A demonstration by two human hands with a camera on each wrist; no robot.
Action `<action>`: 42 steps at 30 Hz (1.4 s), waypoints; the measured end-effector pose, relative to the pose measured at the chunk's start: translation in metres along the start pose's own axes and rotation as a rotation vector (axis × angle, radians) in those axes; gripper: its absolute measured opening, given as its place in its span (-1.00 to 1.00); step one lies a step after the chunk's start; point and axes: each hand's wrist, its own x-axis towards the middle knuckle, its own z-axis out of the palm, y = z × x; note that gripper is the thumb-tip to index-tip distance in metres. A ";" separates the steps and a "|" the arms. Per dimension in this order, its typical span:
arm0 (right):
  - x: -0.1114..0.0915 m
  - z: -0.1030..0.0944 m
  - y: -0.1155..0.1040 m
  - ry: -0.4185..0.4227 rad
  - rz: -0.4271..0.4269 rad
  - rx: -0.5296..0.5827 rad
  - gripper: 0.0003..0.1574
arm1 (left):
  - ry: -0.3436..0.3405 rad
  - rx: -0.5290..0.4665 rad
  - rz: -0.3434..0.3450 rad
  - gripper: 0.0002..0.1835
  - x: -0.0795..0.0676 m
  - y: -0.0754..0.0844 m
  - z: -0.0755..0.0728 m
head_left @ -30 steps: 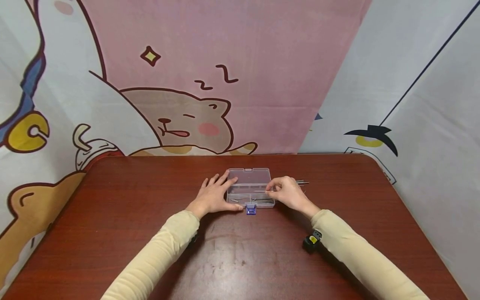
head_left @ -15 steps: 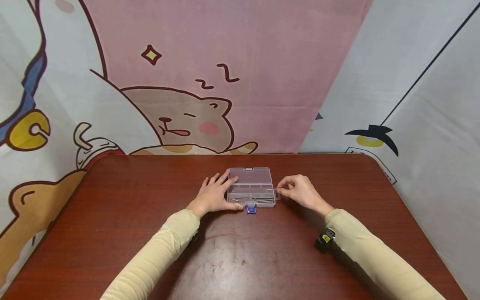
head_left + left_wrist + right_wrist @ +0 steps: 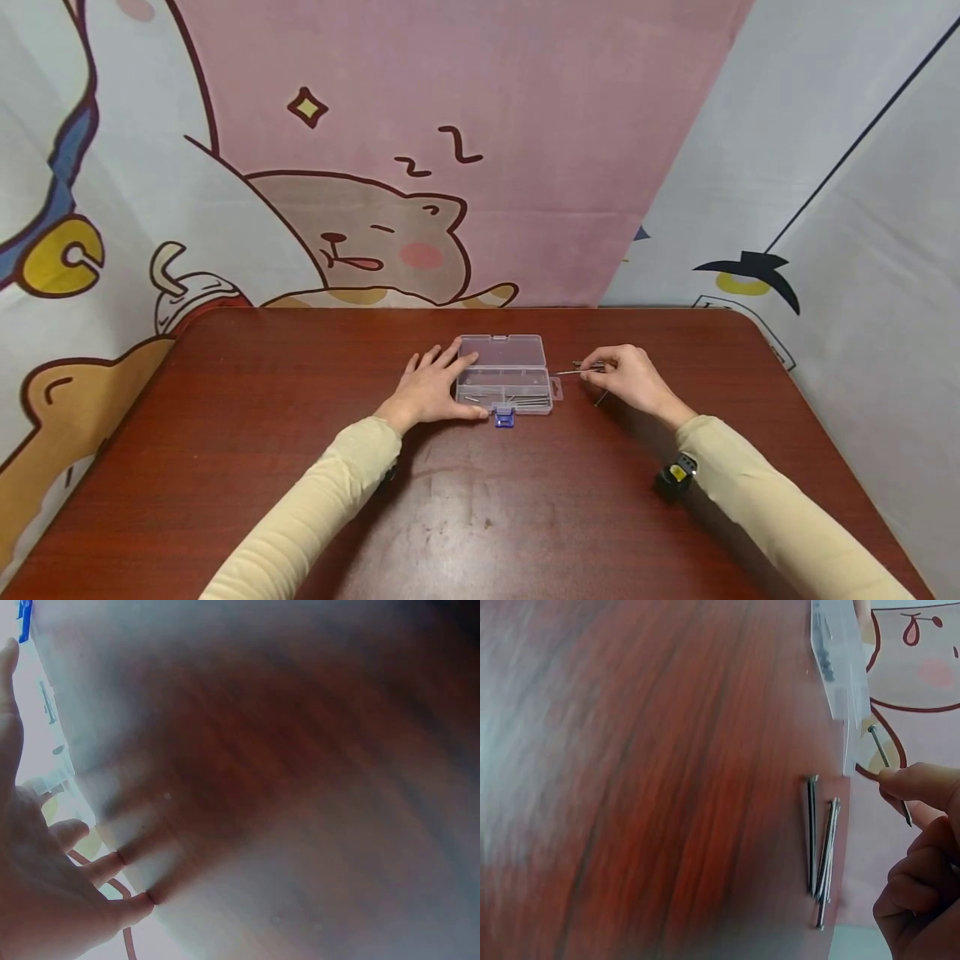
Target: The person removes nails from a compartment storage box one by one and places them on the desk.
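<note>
A clear plastic compartment box lies on the table with its lid raised at the back and a blue latch at the front. Several nails lie in its front right compartment. My left hand rests against the box's left side, fingers spread, thumb along the front edge. To the right of the box, my right hand pinches a nail between thumb and fingertips, its head toward the box. Below that hand in the right wrist view, several loose nails lie on the table.
The brown wooden table extends toward me and to both sides. A clear hanging tab sticks out from the box's right side. Behind the table's far edge stands a cartoon-printed cloth backdrop.
My right hand has moved right, from over the box to beside it above the loose nails, carrying the pinched nail. My left hand and the box have stayed put.
</note>
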 end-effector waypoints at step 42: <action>-0.008 -0.026 0.054 0.027 0.079 -0.126 -0.89 | 0.004 -0.002 -0.005 0.13 0.000 0.000 -0.001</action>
